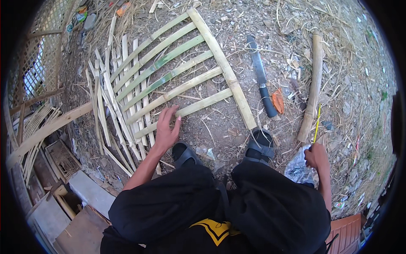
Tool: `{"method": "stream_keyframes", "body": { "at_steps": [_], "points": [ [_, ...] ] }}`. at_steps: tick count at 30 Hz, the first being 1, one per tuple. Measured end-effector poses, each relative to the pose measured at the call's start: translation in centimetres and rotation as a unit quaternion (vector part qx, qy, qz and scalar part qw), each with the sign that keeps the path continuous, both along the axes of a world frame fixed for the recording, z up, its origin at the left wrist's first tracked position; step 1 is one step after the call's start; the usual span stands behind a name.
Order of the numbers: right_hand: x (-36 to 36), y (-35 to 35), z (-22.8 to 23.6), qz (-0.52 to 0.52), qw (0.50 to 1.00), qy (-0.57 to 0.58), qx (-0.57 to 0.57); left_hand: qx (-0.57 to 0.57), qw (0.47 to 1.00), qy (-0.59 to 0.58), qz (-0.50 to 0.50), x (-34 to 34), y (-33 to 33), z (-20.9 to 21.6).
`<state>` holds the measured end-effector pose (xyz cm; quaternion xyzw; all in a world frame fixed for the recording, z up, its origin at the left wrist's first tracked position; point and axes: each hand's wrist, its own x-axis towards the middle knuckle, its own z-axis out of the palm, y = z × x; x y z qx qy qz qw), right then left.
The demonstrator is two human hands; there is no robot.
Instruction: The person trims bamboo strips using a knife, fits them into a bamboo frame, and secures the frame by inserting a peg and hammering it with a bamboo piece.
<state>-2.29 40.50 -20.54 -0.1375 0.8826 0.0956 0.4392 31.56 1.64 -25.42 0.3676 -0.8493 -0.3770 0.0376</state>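
Hands apart, yellow strip, bag of dark bits

No legible lettering or numbers.

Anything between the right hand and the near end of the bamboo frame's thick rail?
Yes: the sandaled right foot stands between the right hand and the thick rail's near end. A clear plastic bag lies beside that hand.

The littered ground before you bears a large knife; left of it, a bamboo frame partly over loose strips; right of it, a bamboo pole; beside its handle, an orange scrap.
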Motion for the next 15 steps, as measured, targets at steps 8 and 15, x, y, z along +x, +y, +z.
{"method": "stream_keyframes", "body": {
  "at_steps": [8, 15],
  "points": [
    [8.4, 11.7, -5.0, 0.024, 0.989, 0.084, -0.119, -0.040, 0.999, 0.006, 0.009, 0.0, -0.6, 0.4],
    [13.2, 15.1, -7.1, -0.064, 0.956, 0.213, -0.193, -0.026, 0.999, 0.013, 0.026, -0.4, -0.4, 0.2]
  ]
}}
